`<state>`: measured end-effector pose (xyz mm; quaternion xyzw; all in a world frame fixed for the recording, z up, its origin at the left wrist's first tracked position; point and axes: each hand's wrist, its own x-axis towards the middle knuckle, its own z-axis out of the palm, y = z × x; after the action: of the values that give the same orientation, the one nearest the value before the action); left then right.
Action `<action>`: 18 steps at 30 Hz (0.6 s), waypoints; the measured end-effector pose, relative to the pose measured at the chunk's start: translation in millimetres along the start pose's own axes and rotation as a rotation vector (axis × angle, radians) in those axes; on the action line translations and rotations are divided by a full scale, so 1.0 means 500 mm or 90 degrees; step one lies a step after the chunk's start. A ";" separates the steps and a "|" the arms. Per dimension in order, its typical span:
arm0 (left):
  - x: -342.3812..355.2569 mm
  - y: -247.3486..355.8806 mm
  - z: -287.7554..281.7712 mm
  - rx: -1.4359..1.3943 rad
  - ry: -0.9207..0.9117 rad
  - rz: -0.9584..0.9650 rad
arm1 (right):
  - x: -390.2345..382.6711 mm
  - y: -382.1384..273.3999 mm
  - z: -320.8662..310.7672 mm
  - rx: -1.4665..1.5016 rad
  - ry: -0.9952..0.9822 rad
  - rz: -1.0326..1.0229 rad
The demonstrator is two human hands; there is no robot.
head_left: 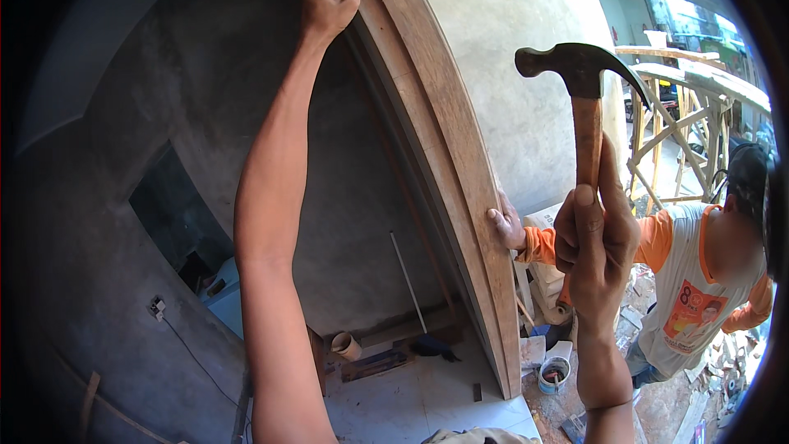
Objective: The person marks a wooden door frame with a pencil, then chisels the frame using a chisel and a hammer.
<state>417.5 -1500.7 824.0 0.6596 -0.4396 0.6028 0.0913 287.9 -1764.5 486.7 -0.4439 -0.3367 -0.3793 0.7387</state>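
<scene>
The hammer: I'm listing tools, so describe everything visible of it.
The claw hammer is held nearly upright in the right hand, which hides the lower handle. Its dark, metallic-looking head, uppermost, has a rounded striking face at left and a curved claw sweeping right and down. The upper handle is brown, apparently wooden. It shows mainly against pale wall; only the hand visibly touches it.

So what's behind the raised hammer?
Pale wall shows around most of the hammer, timber framework to its right. Lower, an orange sleeve shows either side of the right hand; its middle is covered, as is anything directly behind the hammer.
</scene>
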 end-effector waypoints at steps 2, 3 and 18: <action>0.001 0.000 -0.003 0.024 0.000 0.007 | -0.001 0.001 0.001 -0.004 0.001 0.009; 0.001 0.001 -0.006 0.047 -0.006 0.016 | -0.001 0.001 0.001 -0.008 0.002 0.018; 0.001 0.033 -0.025 0.118 -0.059 0.029 | 0.000 0.011 0.008 -0.039 -0.030 0.007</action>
<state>397.4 -1502.6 820.9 0.6820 -0.4004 0.6120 -0.0045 291.8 -1759.1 486.2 -0.4770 -0.3395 -0.3752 0.7186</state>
